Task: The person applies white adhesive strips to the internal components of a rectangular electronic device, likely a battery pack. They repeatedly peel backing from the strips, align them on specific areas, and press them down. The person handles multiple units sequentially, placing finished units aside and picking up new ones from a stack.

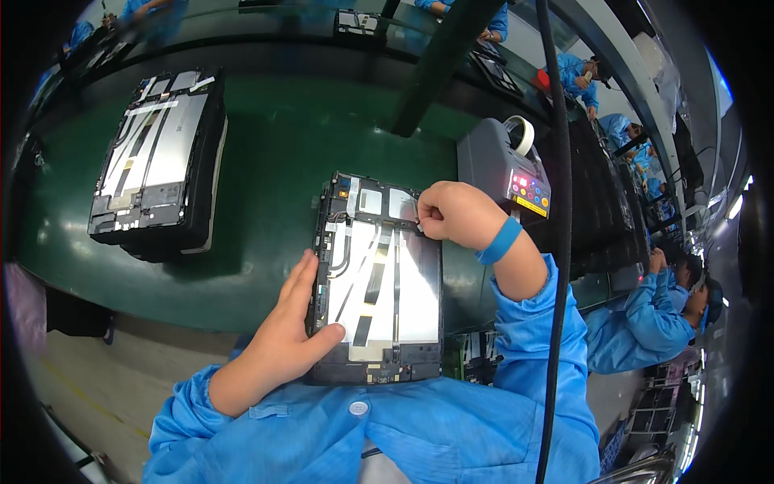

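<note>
In front of me on the green bench lies an opened tablet [419,282], its silver battery area, black ribbon cables and small boards showing. It may rest on others beneath; I cannot tell. My left hand [284,329] lies along its left edge, fingers stretched out by the side and thumb spread over the top face. At the upper right corner my right hand [458,213], with a blue wristband [501,240], is closed in a pinch. A tiny pale bit shows by its fingertips; what they hold is mostly hidden.
A stack of opened tablets [153,161] stands at the left of the green bench [278,161]. A grey tape dispenser [488,157] with a lit panel is beyond my right hand. A black cable [556,242] hangs at the right; a co-worker [645,323] sits beyond it.
</note>
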Tool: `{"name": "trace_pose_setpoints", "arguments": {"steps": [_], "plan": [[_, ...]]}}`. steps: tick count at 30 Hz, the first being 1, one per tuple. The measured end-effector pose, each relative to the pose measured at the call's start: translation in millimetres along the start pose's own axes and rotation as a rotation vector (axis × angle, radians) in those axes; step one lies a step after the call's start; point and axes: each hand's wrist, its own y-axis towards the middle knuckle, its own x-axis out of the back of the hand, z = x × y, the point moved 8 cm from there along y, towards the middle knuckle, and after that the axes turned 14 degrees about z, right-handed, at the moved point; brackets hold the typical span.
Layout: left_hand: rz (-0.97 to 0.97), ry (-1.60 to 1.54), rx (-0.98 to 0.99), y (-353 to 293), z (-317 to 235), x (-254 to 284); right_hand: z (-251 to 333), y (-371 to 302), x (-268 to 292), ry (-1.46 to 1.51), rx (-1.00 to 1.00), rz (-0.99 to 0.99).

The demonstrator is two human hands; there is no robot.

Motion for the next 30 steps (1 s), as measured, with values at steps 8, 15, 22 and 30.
{"name": "trace_pose_setpoints", "arguments": {"steps": [8, 15, 22, 30], "plan": [[0.031, 0.027, -0.015, 0, -1, 4, -16, 2, -5, 0.154, -0.032, 0.006], [0.031, 0.012, -0.039, -1, 0, 4, -42, -20, -29, 0.526, -0.173, -0.352], [0.035, 0.023, -0.042, 1, -2, 5, -61, -34, -65, 0.882, -0.250, -0.650], [0.121, 0.106, -0.133, -17, 4, -8, 8, -99, -132, 1.165, -0.023, -0.368]]}}
